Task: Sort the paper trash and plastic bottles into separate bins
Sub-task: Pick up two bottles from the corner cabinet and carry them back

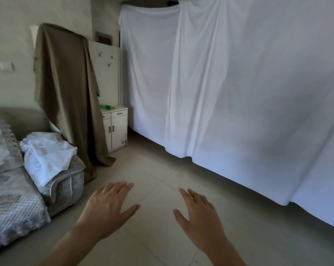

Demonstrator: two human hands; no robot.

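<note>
Both hands are held out low over the tiled floor (158, 166), palms down. The left hand (108, 210) and the right hand (197, 214) are near each other but apart, fingers (124, 186) spread and released, grasping nothing.

No bins and no paper trash are visible in this view. The only candidate task item is a green object (107, 107), possibly a plastic bottle, lying on the surface of a small white cabinet (116, 129) at the far left, well apart from the hands. It is too small to identify with certainty.

A brown cloth (66, 96) hangs over something tall just beside the cabinet, on its left. A large white sheet (239, 93) covers the whole right side down to the floor. A sofa (12, 189) with a quilted cover stands at the near left, with a crumpled white cloth (47, 156) on its arm.

Risks, as judged from here: sorting has not begun, and the bins must first be located. The draped cloths reach the floor and could catch a foot on the way to the cabinet. The green object could be misjudged at this range and put in the wrong bin. The white cloth could be mistaken for paper.
</note>
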